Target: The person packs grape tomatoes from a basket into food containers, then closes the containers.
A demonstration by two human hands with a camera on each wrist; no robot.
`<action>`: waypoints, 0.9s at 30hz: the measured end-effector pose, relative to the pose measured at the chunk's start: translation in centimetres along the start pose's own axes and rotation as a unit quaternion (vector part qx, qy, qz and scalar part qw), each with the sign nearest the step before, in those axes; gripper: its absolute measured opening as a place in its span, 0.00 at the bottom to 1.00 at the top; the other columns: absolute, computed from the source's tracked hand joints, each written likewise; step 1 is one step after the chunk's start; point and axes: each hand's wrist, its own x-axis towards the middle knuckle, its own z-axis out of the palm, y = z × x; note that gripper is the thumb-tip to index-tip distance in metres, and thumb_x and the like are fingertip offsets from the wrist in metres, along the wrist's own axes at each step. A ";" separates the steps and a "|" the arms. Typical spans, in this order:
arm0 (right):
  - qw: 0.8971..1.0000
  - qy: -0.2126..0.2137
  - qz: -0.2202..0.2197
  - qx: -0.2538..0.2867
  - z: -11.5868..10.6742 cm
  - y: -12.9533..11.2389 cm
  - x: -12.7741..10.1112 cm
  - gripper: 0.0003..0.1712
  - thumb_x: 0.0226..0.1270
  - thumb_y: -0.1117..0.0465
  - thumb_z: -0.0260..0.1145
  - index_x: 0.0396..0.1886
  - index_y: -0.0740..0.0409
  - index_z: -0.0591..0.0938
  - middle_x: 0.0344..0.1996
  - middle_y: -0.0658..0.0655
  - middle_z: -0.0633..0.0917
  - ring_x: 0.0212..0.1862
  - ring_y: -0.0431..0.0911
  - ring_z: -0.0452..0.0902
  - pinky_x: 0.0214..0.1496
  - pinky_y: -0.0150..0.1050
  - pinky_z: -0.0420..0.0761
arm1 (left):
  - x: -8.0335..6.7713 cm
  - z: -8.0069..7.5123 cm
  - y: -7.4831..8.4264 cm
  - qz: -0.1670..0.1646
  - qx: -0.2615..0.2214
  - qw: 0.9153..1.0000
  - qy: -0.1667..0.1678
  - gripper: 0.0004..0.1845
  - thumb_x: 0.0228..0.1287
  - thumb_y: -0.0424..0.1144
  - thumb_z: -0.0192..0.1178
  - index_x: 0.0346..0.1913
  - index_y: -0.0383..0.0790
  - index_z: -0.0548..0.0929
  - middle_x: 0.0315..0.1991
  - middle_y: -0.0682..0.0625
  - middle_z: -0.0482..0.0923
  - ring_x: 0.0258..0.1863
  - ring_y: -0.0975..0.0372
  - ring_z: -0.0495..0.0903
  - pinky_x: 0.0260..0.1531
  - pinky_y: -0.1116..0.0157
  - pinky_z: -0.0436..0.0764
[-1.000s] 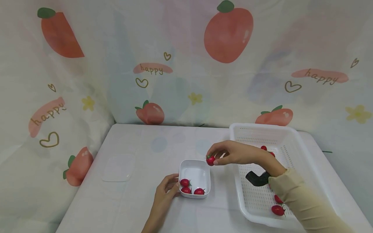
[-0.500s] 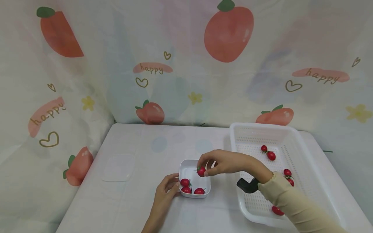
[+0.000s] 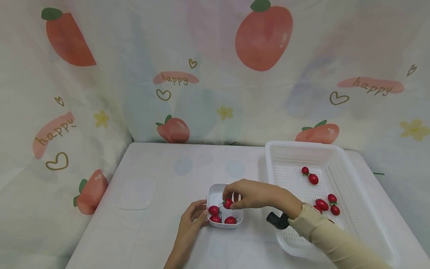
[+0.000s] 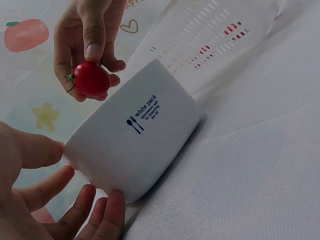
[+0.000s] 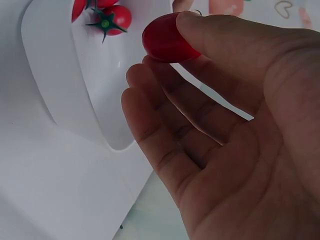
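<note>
Change: since a second ago the right hand [image 3: 250, 194] has carried its cherry tomato [image 3: 228, 203] from beside the basket down over the small white container [image 3: 224, 205], while the left hand stayed put.
Right hand: thumb and fingertips pinch the tomato just above the container's open top; not yet let go.
Left hand: the left hand [image 3: 193, 215] has relaxed, straight fingers resting against the container's near-left wall, steadying it on the desk [image 3: 161, 239].
Done so far: three tomatoes [image 3: 215, 215] already lie inside the container; the held one looks like the fourth.
Left to do: five tomatoes remain in the white basket [image 3: 352, 179], as far as shows; a clear lid [image 3: 136, 193] lies apart on the desk.
Writing: container wall reads "white pack" [image 4: 146, 106] with a spoon-and-fork mark, smaller print unreadable; backdrop says "happy" [image 3: 175, 79].
</note>
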 end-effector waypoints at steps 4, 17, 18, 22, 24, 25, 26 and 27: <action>1.000 0.001 0.005 -0.016 0.2 -0.1 0.3 0.09 0.69 0.66 0.70 0.47 0.52 0.85 0.39 0.43 0.87 0.42 0.38 0.80 0.45 0.31 0.83 | 0.3 0.1 0.0 0.002 0.005 1.000 0.003 0.22 0.74 0.39 0.61 0.68 0.45 0.77 0.63 0.42 0.79 0.59 0.55 0.81 0.50 0.68 0.88; 0.997 -0.009 0.033 -0.067 2.2 -0.5 1.1 0.10 0.66 0.65 0.74 0.46 0.53 0.86 0.36 0.43 0.85 0.40 0.39 0.78 0.44 0.30 0.81 | -0.1 -0.2 -0.1 0.004 -0.018 1.000 -0.005 0.23 0.73 0.37 0.62 0.68 0.41 0.77 0.63 0.39 0.78 0.59 0.54 0.81 0.48 0.68 0.88; 0.997 -0.010 0.037 -0.071 2.3 -0.5 1.2 0.10 0.66 0.65 0.74 0.46 0.53 0.86 0.36 0.43 0.85 0.40 0.39 0.78 0.44 0.30 0.81 | -0.1 -0.2 -0.1 0.004 -0.018 1.000 -0.006 0.23 0.73 0.37 0.61 0.69 0.41 0.77 0.63 0.40 0.78 0.59 0.54 0.81 0.48 0.68 0.88; 0.995 -0.016 0.053 -0.080 2.5 -0.5 1.6 0.10 0.65 0.64 0.75 0.46 0.53 0.87 0.33 0.43 0.84 0.36 0.35 0.76 0.41 0.28 0.81 | 0.0 -0.2 -0.2 0.002 -0.016 1.000 -0.006 0.23 0.73 0.37 0.61 0.69 0.41 0.76 0.64 0.40 0.78 0.59 0.55 0.81 0.49 0.68 0.88; 0.995 -0.019 0.057 -0.082 2.6 -0.5 1.7 0.10 0.65 0.64 0.75 0.45 0.54 0.87 0.32 0.44 0.84 0.34 0.35 0.76 0.39 0.27 0.81 | 0.0 -0.2 -0.2 0.000 -0.014 1.000 -0.006 0.24 0.73 0.38 0.61 0.69 0.41 0.76 0.64 0.40 0.78 0.59 0.55 0.81 0.49 0.68 0.88; 0.995 -0.021 0.058 -0.082 2.7 -0.5 1.8 0.10 0.65 0.64 0.75 0.45 0.54 0.87 0.32 0.44 0.84 0.34 0.35 0.76 0.39 0.27 0.81 | 0.0 -0.2 -0.3 0.001 -0.013 1.000 -0.006 0.24 0.73 0.38 0.61 0.69 0.41 0.76 0.64 0.40 0.77 0.59 0.55 0.81 0.49 0.68 0.88; 0.995 -0.022 0.059 -0.082 2.7 -0.5 1.8 0.10 0.65 0.64 0.76 0.45 0.54 0.87 0.32 0.44 0.85 0.33 0.34 0.76 0.38 0.27 0.81 | 0.0 -0.2 -0.2 0.001 -0.013 1.000 -0.006 0.24 0.73 0.38 0.62 0.69 0.41 0.76 0.64 0.40 0.77 0.59 0.55 0.81 0.49 0.68 0.88; 0.995 -0.023 0.059 -0.081 2.7 -0.5 1.9 0.10 0.65 0.64 0.76 0.45 0.54 0.88 0.31 0.44 0.85 0.33 0.34 0.76 0.38 0.27 0.81 | 0.0 -0.2 -0.2 0.001 -0.014 1.000 -0.006 0.24 0.73 0.38 0.62 0.69 0.41 0.76 0.64 0.40 0.77 0.59 0.55 0.81 0.49 0.68 0.88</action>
